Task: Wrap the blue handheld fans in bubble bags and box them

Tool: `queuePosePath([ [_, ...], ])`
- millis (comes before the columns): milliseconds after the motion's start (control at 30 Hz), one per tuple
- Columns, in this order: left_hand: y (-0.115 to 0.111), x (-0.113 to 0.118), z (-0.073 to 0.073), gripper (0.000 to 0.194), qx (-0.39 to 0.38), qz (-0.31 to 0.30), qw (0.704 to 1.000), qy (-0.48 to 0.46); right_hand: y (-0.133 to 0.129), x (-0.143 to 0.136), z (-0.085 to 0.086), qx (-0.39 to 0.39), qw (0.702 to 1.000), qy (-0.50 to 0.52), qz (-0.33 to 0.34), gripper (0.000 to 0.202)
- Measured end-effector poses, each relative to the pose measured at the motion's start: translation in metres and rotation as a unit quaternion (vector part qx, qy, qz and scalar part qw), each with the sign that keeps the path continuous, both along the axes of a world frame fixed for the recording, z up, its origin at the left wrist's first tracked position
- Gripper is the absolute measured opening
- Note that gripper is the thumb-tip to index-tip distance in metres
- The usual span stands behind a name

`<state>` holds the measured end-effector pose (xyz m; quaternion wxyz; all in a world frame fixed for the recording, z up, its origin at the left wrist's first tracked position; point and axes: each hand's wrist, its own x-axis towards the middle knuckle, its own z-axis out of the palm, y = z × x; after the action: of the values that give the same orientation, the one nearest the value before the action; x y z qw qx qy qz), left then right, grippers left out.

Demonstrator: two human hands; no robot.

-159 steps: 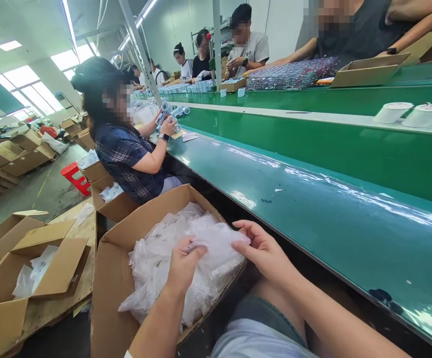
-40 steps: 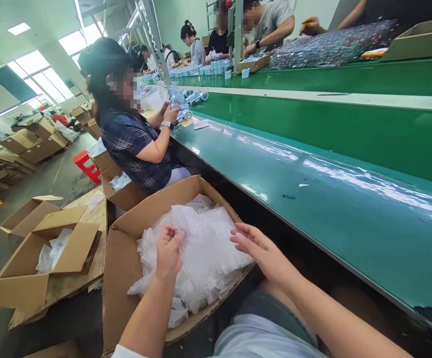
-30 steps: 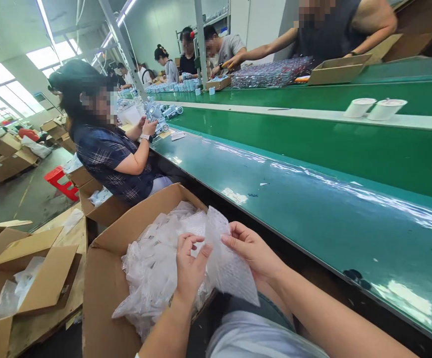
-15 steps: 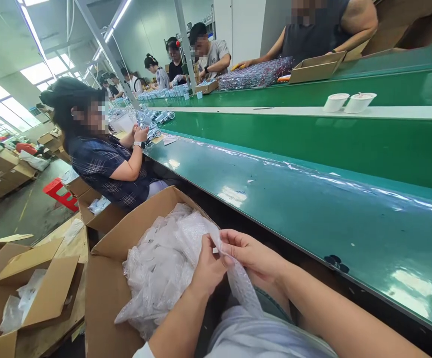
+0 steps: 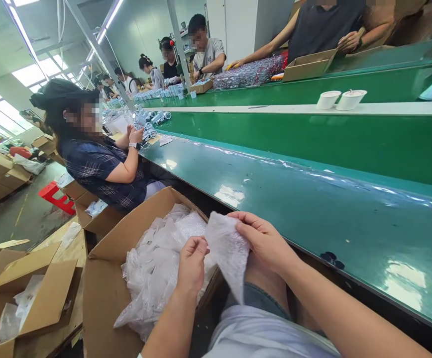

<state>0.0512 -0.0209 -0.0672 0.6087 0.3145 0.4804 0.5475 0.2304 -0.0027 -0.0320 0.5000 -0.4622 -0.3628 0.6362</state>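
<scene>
A piece of white bubble wrap (image 5: 228, 243) hangs between my hands, above my lap and beside the box. My right hand (image 5: 257, 238) grips its upper right part between thumb and fingers. At its left edge, my left hand (image 5: 193, 261) is closed in a pinch on the bubble wrap. Below and left of the hands stands an open cardboard box (image 5: 104, 298), holding a heap of crumpled bubble wrap pieces (image 5: 152, 268).
A green worktable (image 5: 313, 219) runs along the right, with two white cups (image 5: 341, 100) on its pale strip. A person in a dark checked shirt (image 5: 96, 169) sits at the left, handling light blue items. More open boxes (image 5: 44, 303) stand at lower left.
The bubble wrap has been lifted and spread out between my hands. My left hand has moved left, apart from my right hand. The view has shifted slightly.
</scene>
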Motion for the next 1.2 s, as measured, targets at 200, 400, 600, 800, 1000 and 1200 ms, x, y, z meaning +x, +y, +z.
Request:
queuePosePath([
  [200, -0.011, 0.029, 0.001, 0.041, 0.041, -0.074, 0.996, -0.022, -0.008, -0.026, -0.011, 0.044, 0.998, 0.03, -0.012, 0.05],
  [400, -0.009, 0.024, -0.006, 0.026, 0.029, -0.007, 0.996, 0.086, 0.005, -0.016, -0.009, 0.034, 0.992, 0.035, -0.116, 0.039],
  [600, -0.01, 0.019, -0.004, 0.049, 0.036, -0.094, 0.995, -0.011, 0.005, -0.02, -0.003, 0.028, 0.988, 0.13, -0.076, 0.041],
  [800, -0.014, 0.018, -0.002, 0.036, -0.019, -0.088, 0.996, -0.021, 0.007, -0.007, 0.004, 0.027, 0.988, 0.139, -0.061, 0.049],
  [1000, -0.019, -0.004, 0.005, 0.038, 0.008, -0.136, 0.989, 0.062, 0.016, 0.013, 0.005, 0.009, 0.987, 0.115, -0.112, 0.045],
  [1200, -0.011, -0.023, 0.013, 0.076, 0.005, -0.301, 0.947, 0.113, 0.014, 0.01, 0.001, 0.087, 0.984, -0.054, -0.143, 0.037],
])
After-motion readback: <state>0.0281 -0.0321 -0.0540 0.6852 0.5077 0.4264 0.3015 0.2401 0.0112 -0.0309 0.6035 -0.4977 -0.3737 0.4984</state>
